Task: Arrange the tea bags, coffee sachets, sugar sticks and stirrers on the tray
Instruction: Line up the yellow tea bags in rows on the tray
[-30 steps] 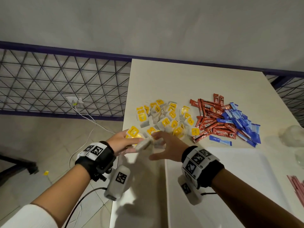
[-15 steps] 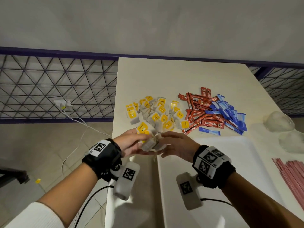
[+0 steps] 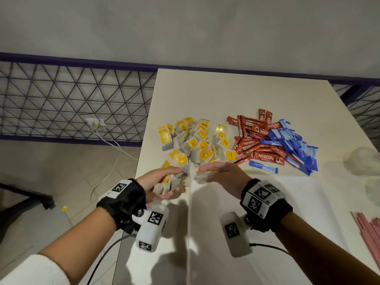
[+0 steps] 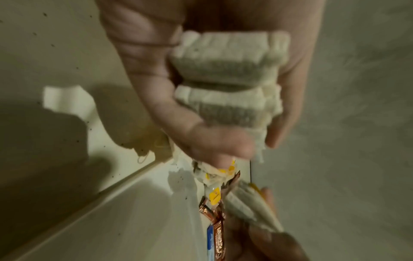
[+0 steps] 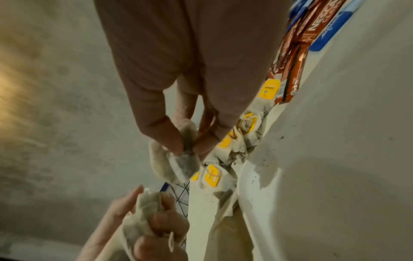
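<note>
While the loose tea bags (image 3: 195,140) lie heaped on the table (image 3: 226,93) at about twelve o'clock from both hands, a part of them is already gathered: the left hand (image 3: 158,182) curls round a squared stack of tea bags (image 4: 228,70), thumb on one face and fingers on the other, the bags packed flat against each other. The right hand (image 3: 222,175), just to its three o'clock and a small gap apart, pinches a few more tea bags (image 5: 176,164) between thumb and fingertips (image 5: 167,139); these hang below the pinch and point toward the left hand at roughly nine o'clock. So the coming move, as I judge it, turns on that short gap: the pinched bags must go flat-side-on into the stack, and the right hand is the one to bring them. The tray (image 3: 298,202), white and seemingly bare, lies at about four o'clock from the hands, nearer the right arm. Beyond the heap, at one to two o'clock, lie the red coffee sachets (image 3: 259,140) and, touching them, the blue sugar sticks (image 3: 296,149); the pink stirrers (image 3: 368,229) lie at the right edge, at about four o'clock, past the tray.
</note>
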### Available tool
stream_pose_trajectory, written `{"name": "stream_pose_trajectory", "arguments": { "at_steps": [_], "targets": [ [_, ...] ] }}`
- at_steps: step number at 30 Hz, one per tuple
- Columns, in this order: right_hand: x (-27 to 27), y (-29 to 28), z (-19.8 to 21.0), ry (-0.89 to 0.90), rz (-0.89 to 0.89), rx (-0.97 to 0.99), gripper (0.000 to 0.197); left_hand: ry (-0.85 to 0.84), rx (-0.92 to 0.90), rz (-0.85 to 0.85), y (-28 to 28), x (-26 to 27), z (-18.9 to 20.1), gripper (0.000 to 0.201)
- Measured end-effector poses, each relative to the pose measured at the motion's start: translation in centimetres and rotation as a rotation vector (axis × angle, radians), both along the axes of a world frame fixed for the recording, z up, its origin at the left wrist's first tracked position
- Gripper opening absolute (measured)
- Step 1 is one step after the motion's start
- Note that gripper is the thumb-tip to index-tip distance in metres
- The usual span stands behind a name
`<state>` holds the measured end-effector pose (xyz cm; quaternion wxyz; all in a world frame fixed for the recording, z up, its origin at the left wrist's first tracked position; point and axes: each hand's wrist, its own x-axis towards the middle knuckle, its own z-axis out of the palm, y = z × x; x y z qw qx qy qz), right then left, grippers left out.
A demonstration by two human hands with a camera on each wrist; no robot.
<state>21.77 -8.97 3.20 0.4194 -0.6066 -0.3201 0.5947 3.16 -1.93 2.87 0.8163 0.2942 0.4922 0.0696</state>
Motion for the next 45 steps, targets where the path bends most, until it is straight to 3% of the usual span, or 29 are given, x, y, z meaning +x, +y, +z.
{"name": "stream_pose_trajectory", "arguments": {
  "at_steps": [3,4,5,7,9,14,21,30,36,45],
  "targets": [
    [0.0,0.3,0.4,0.010,0.023,0.044,0.030,0.057,0.052,-0.073,-0.5,1.0,0.1,0.013],
    [0.1,0.5,0.6,0.105,-0.008,0.056,0.023,0.056,0.065,-0.082,-0.7,1.3,0.0,0.020],
    [0.3,0.9,0.8,0.183,0.072,0.110,0.019,0.046,0.071,-0.085,-0.8,1.6,0.0,0.028],
    [0.5,0.6,0.5,0.241,0.120,0.187,0.015,0.024,0.065,-0.084,-1.1,2.1,0.2,0.036],
    [0.6,0.5,-0.2,0.043,0.039,0.136,0.018,0.018,0.075,-0.083,-1.4,2.5,0.3,0.031],
    [1.3,-0.1,-0.5,0.043,0.079,-0.006,0.021,0.085,0.199,-0.036,-2.3,2.7,-0.1,0.012],
    [1.8,-0.2,-0.7,0.032,0.067,-0.001,0.026,0.177,0.453,-0.084,-2.7,3.3,-1.1,0.017],
    [0.7,-0.1,-2.2,-0.168,0.087,-0.109,0.008,0.217,0.376,-0.014,-2.3,3.3,-1.6,0.006],
    [0.9,-0.2,-2.8,-0.366,0.213,-0.160,0.023,0.172,0.338,-0.001,-2.3,2.5,-2.7,0.004],
    [1.1,1.8,-4.5,-0.428,0.101,-0.202,0.024,0.217,0.341,0.036,-0.2,0.2,-2.7,0.010]
  ]
}}
